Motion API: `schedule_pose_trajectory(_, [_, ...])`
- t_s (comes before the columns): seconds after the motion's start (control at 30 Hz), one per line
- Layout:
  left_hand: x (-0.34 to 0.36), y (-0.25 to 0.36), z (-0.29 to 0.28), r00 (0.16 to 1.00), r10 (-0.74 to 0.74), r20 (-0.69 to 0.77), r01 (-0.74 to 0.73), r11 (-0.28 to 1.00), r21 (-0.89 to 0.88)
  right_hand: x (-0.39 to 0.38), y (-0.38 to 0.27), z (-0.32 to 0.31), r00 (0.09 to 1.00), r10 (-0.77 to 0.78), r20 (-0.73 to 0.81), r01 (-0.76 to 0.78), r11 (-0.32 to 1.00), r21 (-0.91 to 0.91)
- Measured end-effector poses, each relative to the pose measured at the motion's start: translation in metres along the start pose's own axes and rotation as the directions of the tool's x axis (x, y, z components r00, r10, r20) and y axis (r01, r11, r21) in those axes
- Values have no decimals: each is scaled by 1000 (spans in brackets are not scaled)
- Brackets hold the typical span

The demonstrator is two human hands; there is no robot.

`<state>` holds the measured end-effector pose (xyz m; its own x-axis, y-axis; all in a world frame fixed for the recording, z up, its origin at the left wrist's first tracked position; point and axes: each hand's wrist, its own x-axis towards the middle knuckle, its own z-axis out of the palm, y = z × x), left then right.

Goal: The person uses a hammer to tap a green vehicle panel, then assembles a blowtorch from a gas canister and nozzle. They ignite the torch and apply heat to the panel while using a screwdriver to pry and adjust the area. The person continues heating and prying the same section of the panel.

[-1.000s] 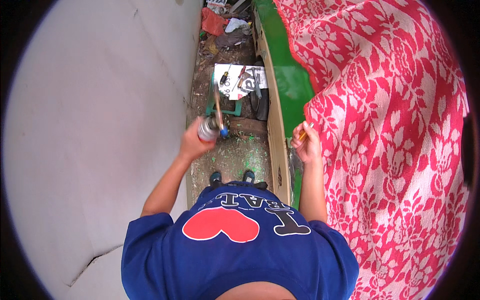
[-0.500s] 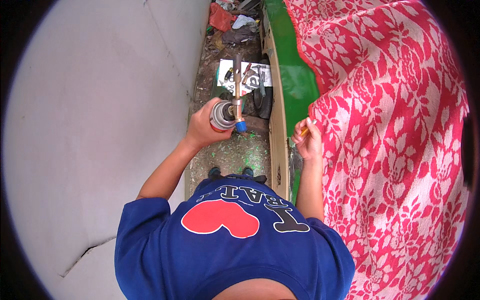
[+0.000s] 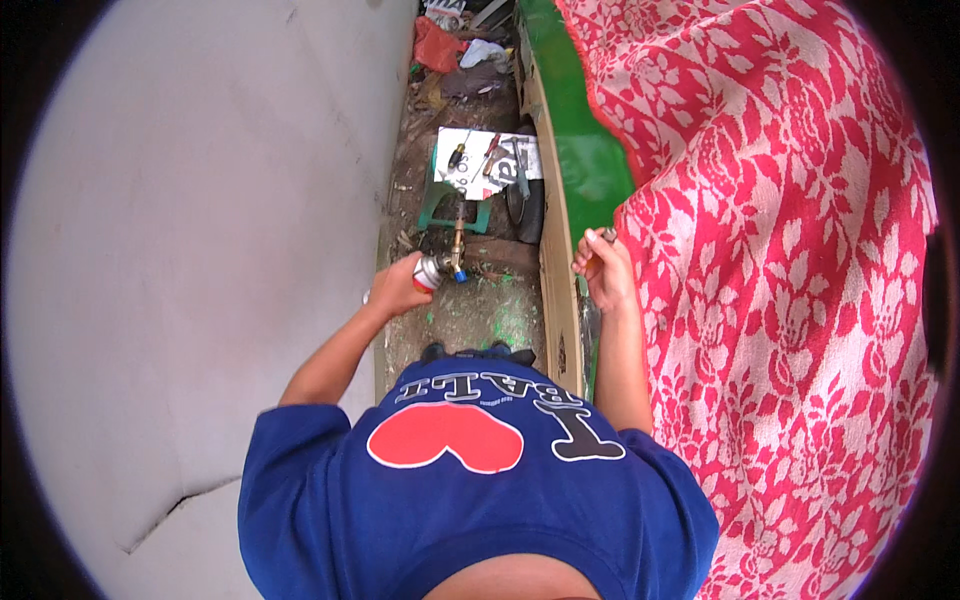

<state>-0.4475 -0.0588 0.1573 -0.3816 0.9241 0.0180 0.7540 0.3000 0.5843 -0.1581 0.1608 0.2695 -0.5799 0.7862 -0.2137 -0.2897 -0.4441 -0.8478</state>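
My left hand (image 3: 400,288) is wrapped round the canister (image 3: 428,274) of a gas torch. The torch's brass nozzle (image 3: 459,240) points away from me, and its blue knob (image 3: 460,275) is on the near side. No flame shows at the tip. Off to the right, my right hand (image 3: 614,282) is closed on a small orange lighter (image 3: 596,264) with a metal top, partly hidden by the fingers. That hand is beside the edge of a green painted panel (image 3: 590,160) and a red and white patterned cloth (image 3: 760,260).
A pale wall (image 3: 200,250) rises close on the left. Ahead, a green stool (image 3: 428,212) carries a white printed sheet (image 3: 448,140) with screwdrivers (image 3: 457,156) and a hammer (image 3: 520,168). Next to it is a black wheel (image 3: 528,215). Rags and a red bag (image 3: 436,45) lie farther off.
My left hand has lowered the torch toward me, and its nozzle no longer covers the sheet. The right hand has turned slightly and moved a little left, still gripping the lighter.
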Motion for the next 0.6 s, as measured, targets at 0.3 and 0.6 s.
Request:
schedule_pose_trajectory(0.3, [9, 34, -41, 943, -25, -332, -89, 943, -322, -3, -7, 5, 1000, 12, 16, -12, 1000, 26])
schedule_pose_trajectory(0.6, [8, 60, -44, 977, 42, -210, -75, 986, -150, -4, 1, 25, 1000, 3, 31, 3, 986, -166])
